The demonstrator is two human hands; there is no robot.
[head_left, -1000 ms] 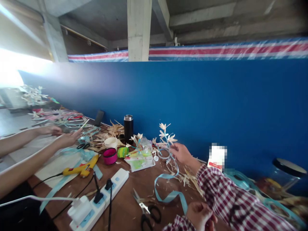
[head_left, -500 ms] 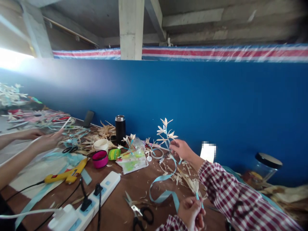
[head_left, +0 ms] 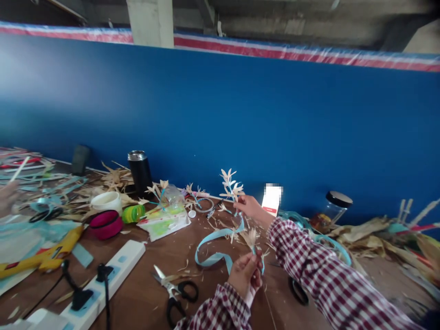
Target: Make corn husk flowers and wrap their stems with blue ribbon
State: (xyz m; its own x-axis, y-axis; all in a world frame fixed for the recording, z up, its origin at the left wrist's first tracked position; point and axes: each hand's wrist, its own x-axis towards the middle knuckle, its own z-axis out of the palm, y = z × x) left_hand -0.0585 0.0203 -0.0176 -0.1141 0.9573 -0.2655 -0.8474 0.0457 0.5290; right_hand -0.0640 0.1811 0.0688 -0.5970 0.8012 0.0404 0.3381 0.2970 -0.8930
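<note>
My right hand (head_left: 252,207) pinches the blue-wrapped stem of a flower spray (head_left: 231,184) with several pale, husk-like blossoms. A light-blue ribbon (head_left: 215,234) trails from that stem in a loose curve down to the table near my left hand. Lower down, my left hand (head_left: 244,273) is closed round the blue stem of a single pale flower (head_left: 251,238), its petals pointing up. Scissors (head_left: 172,288) with black handles lie open on the table, left of my left hand. A second black handle (head_left: 297,291) shows partly under my right sleeve.
A white power strip (head_left: 113,279), a yellow glue gun (head_left: 51,256), a pink ring (head_left: 106,224) and a black flask (head_left: 140,174) stand or lie at left. A lidded jar (head_left: 332,213) and a lit phone (head_left: 271,201) are near the blue partition (head_left: 220,114). Another person's hand (head_left: 8,195) is at far left.
The view has swung right and down, so things on the table appear further left. Both my hands keep their flowers; the other person's arms have mostly left the view.
</note>
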